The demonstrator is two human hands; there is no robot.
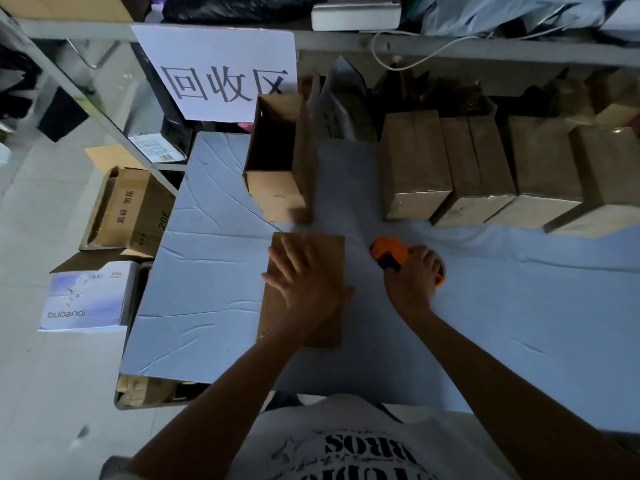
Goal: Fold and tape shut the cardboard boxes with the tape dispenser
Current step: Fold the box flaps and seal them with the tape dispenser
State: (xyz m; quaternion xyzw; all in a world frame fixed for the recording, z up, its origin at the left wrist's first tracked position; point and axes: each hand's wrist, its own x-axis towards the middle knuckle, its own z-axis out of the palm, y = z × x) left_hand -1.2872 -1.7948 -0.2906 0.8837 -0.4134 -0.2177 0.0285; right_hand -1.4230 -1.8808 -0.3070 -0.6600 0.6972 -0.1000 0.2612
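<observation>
Presently, the left hand [304, 282] lies palm-down with fingers straight and spread, pressing on a flattened cardboard box [327, 252] at the middle of the tabletop [207, 271]; it grasps nothing. The forearm reaches in from the lower edge. The right hand [412, 275] is curled over the orange tape dispenser [388, 252], grasping it. The dispenser sits low on the tabletop just right of the flattened box, apart from it.

Surface and room, left to right: on the tiled floor stand an open brown carton [128, 209] and a white printed box [86, 299] beside the tabletop. The tabletop is covered by a pale, creased sheet. A white paper sign [221, 74] hangs from the shelf rail [450, 46] behind. Below it an open-topped cardboard box [277, 161] stands upright, behind the flattened one. At the right rear, four closed boxes [415, 168] stand side by side in a row.
</observation>
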